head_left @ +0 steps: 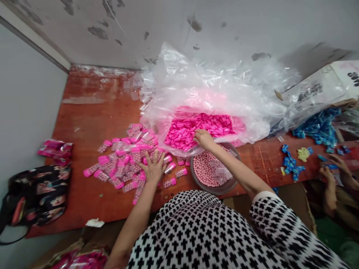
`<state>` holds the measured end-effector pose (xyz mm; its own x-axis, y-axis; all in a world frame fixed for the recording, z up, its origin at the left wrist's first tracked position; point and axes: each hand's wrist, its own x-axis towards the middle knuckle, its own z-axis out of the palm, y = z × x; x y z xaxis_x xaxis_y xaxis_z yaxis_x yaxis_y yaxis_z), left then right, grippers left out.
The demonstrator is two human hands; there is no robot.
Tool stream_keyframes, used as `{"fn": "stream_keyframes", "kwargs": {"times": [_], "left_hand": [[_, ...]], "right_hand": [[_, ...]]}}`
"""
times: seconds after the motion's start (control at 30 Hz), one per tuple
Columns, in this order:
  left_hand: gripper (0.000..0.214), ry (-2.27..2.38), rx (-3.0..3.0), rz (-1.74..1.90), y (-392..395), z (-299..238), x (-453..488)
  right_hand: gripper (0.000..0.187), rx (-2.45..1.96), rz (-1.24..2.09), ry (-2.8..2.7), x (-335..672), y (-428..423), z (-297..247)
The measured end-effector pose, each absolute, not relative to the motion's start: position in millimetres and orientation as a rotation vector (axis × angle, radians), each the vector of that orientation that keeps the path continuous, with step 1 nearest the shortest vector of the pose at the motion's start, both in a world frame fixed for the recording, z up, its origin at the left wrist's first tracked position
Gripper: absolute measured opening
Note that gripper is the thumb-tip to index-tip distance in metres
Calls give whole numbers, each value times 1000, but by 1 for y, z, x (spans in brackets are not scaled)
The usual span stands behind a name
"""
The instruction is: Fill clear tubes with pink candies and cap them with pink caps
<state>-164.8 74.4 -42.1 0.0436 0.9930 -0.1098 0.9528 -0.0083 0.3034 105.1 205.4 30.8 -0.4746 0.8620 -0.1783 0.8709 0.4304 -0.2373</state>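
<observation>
My left hand (153, 168) lies with fingers spread on the right side of a heap of small clear containers (120, 160) with pink caps and pink beads inside. At the near edge of an open plastic bag, my right hand (204, 139) has its fingers bent down at loose bright pink plastic caps (199, 127). Its fingertips are partly hidden, so what they hold, if anything, does not show. Below my right forearm stands a grey bowl (193, 175) of pink beads (203, 168), with several clear empty containers (221, 172) lying on the beads.
A large clear plastic bag (224, 86) spreads along the wall. Blue pieces (319, 127) lie to the right, near another person's hands (333, 170). A dark patterned bag (50, 194) and pink packets (56, 149) sit at the left. A white box (322, 82) stands at the back right.
</observation>
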Motion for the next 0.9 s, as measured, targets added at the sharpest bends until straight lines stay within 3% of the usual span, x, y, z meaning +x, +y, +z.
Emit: {"fn": "stream_keyframes", "kwargs": {"times": [0.13,0.23,0.33,0.47,0.53,0.63,0.7,0.9], "left_hand": [[54,2040,1970,196,96,-43,-199],[55,2019,1952,153,112,-42,-226],[60,1969,1995,87,122,-41,-245],[71,2063,1944,91,103,-35,-246],[75,2152,1866,128,75,-30,-235],[70,2127,1826,197,19,-27,-210],[64,1999,1883,251,-19,-28,-194],[43,1363,2112,210,-92,-54,-180]], "right_hand": [[29,1572,-662,2868,109,180,42],[27,1317,-1101,2949,82,129,36],[32,1260,-1450,2642,45,75,17],[87,1737,-1449,2058,7,42,-17],[97,1958,-1356,1868,-4,42,-31],[96,2125,-1178,1825,-18,50,-44],[94,2009,-1136,1933,-28,54,-48],[77,1514,-1526,2397,-33,22,-36]]}}
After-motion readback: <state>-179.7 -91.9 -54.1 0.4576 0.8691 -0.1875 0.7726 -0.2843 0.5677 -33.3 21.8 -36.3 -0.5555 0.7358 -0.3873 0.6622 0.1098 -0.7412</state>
